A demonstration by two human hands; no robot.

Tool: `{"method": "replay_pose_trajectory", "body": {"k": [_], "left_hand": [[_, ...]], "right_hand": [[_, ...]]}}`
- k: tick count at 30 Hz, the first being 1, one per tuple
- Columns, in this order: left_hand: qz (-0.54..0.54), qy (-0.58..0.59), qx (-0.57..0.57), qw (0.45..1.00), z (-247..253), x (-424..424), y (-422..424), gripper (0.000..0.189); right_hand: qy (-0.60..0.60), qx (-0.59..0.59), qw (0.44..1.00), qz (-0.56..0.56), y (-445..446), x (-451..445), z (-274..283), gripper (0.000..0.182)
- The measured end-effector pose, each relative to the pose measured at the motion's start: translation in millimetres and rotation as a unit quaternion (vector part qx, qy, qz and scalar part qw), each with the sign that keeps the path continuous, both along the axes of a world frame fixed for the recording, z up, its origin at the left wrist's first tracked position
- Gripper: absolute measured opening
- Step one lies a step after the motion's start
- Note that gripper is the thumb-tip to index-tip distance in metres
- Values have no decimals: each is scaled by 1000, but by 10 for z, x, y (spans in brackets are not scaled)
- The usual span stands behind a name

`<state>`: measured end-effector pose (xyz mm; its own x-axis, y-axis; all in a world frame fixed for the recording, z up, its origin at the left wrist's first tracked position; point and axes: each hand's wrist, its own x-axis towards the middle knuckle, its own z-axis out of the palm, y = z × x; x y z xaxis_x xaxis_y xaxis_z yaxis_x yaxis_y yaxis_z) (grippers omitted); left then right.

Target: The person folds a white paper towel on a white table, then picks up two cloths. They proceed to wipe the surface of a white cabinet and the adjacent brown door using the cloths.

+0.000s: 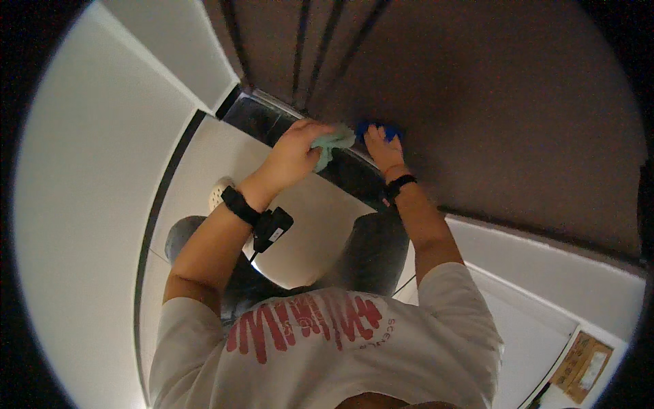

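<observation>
A crumpled pale green cloth is held in my left hand, above a dark stone-like threshold strip. Under the fingers of my right hand lies a blue cloth, mostly covered by the hand. It appears pressed against the lower part of a brown panel, which looks like a door. The two hands are close together but apart. Black straps circle both wrists, and a small black device hangs at the left one.
Dark grooves run up the brown panel. White walls with a black skirting strip stand to the left. Below are pale floor tiles, my knees and a perforated cream shoe. A cardboard box bearing writing is at lower right.
</observation>
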<state>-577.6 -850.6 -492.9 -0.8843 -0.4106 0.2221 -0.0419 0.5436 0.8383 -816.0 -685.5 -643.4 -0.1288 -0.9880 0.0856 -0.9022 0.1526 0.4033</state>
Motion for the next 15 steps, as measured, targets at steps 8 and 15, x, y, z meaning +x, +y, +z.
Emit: {"method": "replay_pose_trajectory", "body": {"k": [8,15], "left_hand": [[9,3,8,1000,-114,283,-33,52],[39,14,2,999,-91,415,-102,44]], "right_hand": [[-29,3,999,44,-634,250,961,34],[104,-193,946,239,-1554,225,1858,37]]}}
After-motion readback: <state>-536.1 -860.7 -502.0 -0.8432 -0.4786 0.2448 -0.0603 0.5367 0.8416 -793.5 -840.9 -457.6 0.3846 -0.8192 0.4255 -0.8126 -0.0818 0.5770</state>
